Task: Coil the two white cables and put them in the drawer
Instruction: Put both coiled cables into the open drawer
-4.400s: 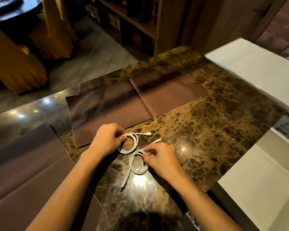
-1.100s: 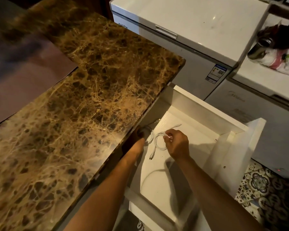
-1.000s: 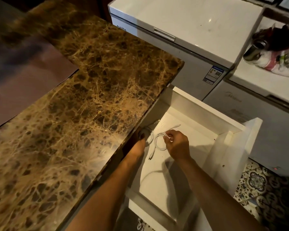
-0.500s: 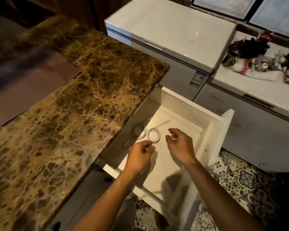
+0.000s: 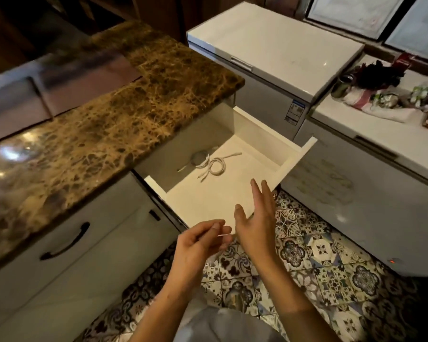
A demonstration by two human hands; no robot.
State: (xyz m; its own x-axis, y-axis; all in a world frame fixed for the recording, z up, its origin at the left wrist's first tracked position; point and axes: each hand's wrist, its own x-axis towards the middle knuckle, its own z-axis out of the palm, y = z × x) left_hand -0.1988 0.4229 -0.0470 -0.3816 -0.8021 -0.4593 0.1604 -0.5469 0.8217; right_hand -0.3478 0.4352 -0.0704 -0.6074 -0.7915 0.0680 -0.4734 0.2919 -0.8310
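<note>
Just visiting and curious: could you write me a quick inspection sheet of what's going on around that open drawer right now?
Surface: brown marble countertop, mats at its far end.
Job's things: two coiled white cables lie side by side on the floor of the open white drawer.
Clutter: cloth and small items on the right chest freezer.
Grippers: left hand loosely curled, right hand open; both empty, outside the drawer.
Cables: loose ends stick out of the coils.
Surroundings: patterned floor tiles, cabinet handle.
</note>
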